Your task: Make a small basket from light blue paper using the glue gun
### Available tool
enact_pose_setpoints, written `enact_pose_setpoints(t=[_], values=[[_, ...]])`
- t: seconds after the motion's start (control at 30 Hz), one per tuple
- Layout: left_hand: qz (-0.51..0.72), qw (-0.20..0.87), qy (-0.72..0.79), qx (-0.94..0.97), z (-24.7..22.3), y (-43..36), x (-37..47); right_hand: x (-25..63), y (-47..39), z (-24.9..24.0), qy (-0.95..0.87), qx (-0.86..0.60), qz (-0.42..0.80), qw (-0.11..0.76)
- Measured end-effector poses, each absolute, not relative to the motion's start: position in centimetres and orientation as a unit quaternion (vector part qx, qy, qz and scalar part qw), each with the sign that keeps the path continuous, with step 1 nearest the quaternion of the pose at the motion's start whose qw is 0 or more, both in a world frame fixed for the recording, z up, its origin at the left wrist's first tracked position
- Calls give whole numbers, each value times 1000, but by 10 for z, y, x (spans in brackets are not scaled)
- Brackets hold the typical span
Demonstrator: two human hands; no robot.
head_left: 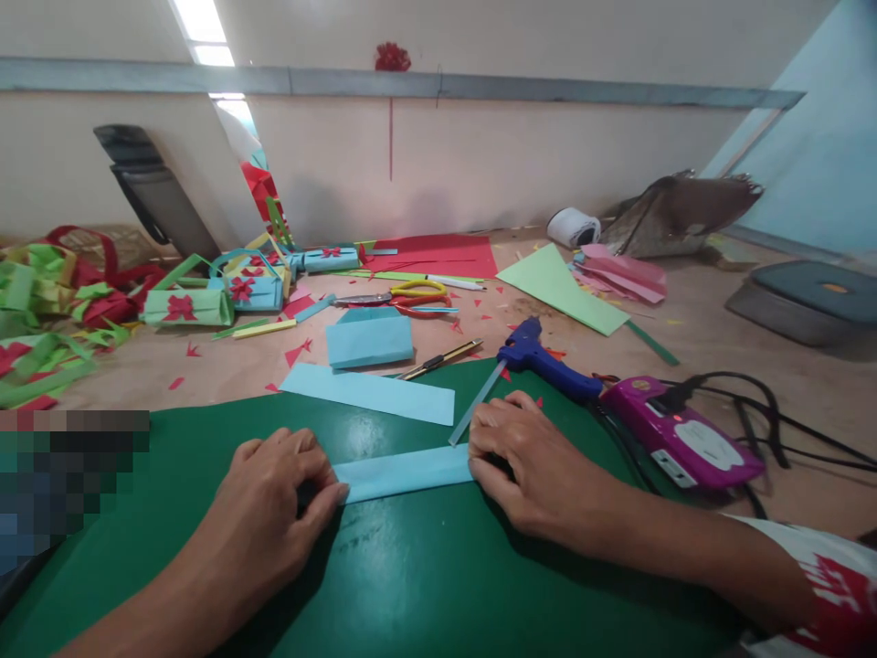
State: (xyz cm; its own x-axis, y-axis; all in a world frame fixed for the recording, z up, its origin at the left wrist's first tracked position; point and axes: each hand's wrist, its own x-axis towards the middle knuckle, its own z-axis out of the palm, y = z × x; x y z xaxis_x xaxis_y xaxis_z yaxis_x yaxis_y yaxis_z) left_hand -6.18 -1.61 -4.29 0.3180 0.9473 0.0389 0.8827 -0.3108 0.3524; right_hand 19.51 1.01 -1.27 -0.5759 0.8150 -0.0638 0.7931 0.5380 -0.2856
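A narrow light blue paper strip (404,473) lies across the green mat, stretched between both hands. My left hand (284,489) pinches its left end between thumb and curled fingers. At the other end, my right hand (511,457) grips the strip in the same way. Just behind it rests a wider blue paper strip (370,393), and beyond that a folded blue paper piece (370,341). A blue hot glue gun (548,358) lies past my right hand, its clear glue stick reaching down almost to the held strip.
Close behind are a cutter knife (442,359) and scissors (411,299). A purple power strip (678,434) with black cables sits right. Small paper bags with red bows (188,306) stand left. Green paper (565,291) and red paper (438,256) lie farther back. The green mat (411,585) spans the front.
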Motion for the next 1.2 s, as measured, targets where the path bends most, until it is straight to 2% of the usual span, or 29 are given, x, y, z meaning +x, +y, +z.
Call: enact_pose_setpoints(t=[0.27, 0.67, 1.03, 1.2], values=[[134, 131, 567, 802, -45, -17, -65, 194, 12, -11, -875, -462, 139, 38], [90, 150, 591, 788, -29, -18, -55, 197, 15, -22, -893, -435, 98, 56], [35, 110, 561, 820, -29, -16, -55, 196, 16, -23, -902, -420, 71, 69], [69, 175, 552, 812, -24, -13, -63, 197, 16, -24, -905, -416, 61, 68]])
